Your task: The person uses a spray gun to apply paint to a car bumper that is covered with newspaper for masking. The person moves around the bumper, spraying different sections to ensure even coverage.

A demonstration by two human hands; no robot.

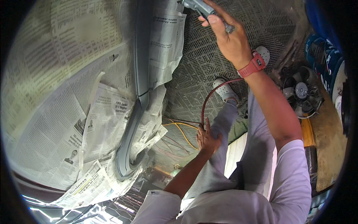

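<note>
My right hand (pixel 227 35) grips a metallic spray gun (pixel 203 10) at the top of the view, its front end cut off by the edge. A red wristband (pixel 253 66) is on that wrist. A dark red hose (pixel 205 102) curves down from beside my right wrist to my left hand (pixel 207 141), whose fingers are around it below. To the left stands a car body panel with a smooth dark grey strip (pixel 131 128), bare between sheets of newspaper (pixel 112 106). The spray gun is held apart from the strip, on its right side.
An orange cable (pixel 182 131) and thinner lines lie on the floor by my left hand. My feet, in light clogs (pixel 224 89), rest on a dark patterned mat (pixel 201 52). A fan (pixel 301 90) and a brown board (pixel 330 145) are at right.
</note>
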